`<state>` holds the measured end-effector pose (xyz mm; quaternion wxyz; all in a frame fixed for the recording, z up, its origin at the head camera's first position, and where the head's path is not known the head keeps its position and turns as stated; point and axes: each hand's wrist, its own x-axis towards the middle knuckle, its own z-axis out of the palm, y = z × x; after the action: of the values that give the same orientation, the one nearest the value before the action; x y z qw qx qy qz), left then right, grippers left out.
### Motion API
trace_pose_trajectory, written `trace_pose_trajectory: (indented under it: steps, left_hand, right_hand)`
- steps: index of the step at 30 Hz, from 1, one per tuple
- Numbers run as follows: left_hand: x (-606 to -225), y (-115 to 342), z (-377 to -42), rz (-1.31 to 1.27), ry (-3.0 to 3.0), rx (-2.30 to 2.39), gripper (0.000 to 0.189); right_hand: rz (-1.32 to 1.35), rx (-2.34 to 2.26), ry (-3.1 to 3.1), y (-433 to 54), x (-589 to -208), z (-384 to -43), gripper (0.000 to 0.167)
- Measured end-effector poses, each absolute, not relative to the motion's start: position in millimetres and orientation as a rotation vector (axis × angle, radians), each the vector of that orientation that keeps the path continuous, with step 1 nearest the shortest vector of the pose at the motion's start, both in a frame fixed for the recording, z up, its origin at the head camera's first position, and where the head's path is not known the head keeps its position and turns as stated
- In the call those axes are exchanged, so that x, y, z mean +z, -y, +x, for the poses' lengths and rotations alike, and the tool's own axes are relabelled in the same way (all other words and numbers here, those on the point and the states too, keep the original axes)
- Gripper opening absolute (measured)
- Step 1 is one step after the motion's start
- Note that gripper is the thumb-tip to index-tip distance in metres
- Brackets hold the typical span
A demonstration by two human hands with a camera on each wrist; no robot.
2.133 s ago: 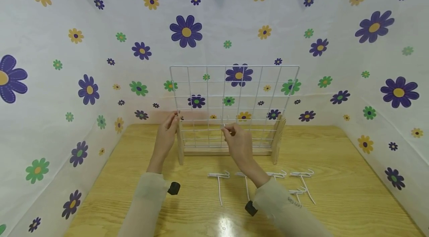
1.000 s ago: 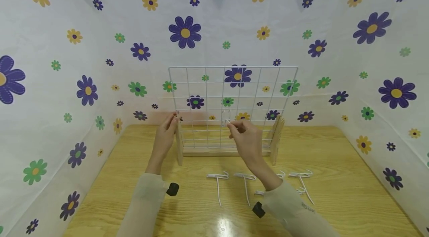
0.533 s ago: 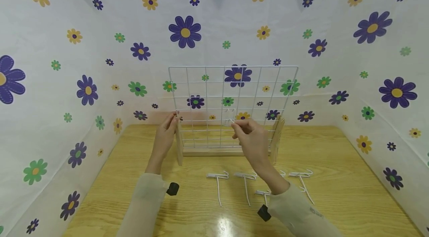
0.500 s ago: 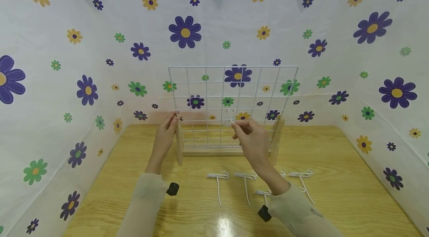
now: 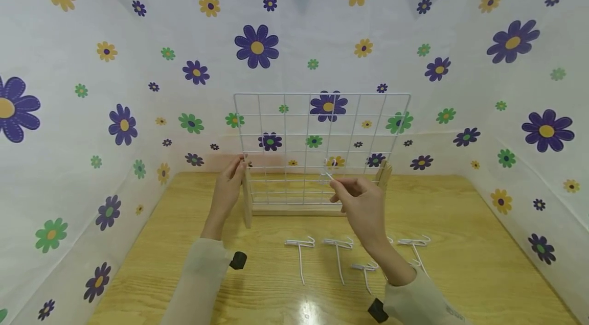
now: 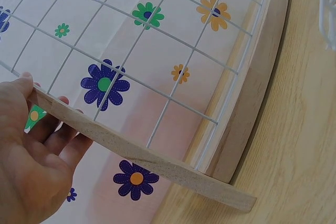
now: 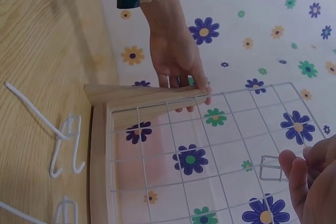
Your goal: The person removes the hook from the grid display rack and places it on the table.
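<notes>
My left hand [image 5: 227, 187] grips the upper end of the left wooden upright [image 6: 142, 153], thumb on the near side and fingers behind it. That upright belongs to a stand that holds a white wire grid panel [image 5: 340, 94]. My right hand [image 5: 361, 205] pinches the rod of a white wire display hook [image 5: 327, 173] between thumb and fingertips. The hook's bent prongs overlap the lower middle of the grid in the head view. In the right wrist view, its rectangular wire back [image 7: 271, 168] shows against the grid, while my right fingers hide the rod.
On the wooden table [image 5: 184, 243], in front of the stand, lie several more white hooks, among them a left hook [image 5: 300, 244], a middle hook [image 5: 339, 244] and a nearer hook [image 5: 366, 269]. My right forearm covers some of them. Flower-printed cloth [image 5: 313, 33] surrounds the table at back and sides.
My right hand has moved to the right and slightly down, carrying the hook along the grid. A hook on the table has come into view beside the forearm. My left hand stays on the upright.
</notes>
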<state>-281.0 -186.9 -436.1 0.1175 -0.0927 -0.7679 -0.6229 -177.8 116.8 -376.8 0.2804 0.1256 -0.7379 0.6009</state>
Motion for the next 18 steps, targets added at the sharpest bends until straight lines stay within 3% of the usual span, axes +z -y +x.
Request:
trace_pose_trajectory:
  steps: [18]
  left_hand:
    - [-428,185,-275,-0.263,2.248,-1.863,0.052]
  right_hand:
    - [0.247,1.648,1.998,-143,-393,-150,0.004]
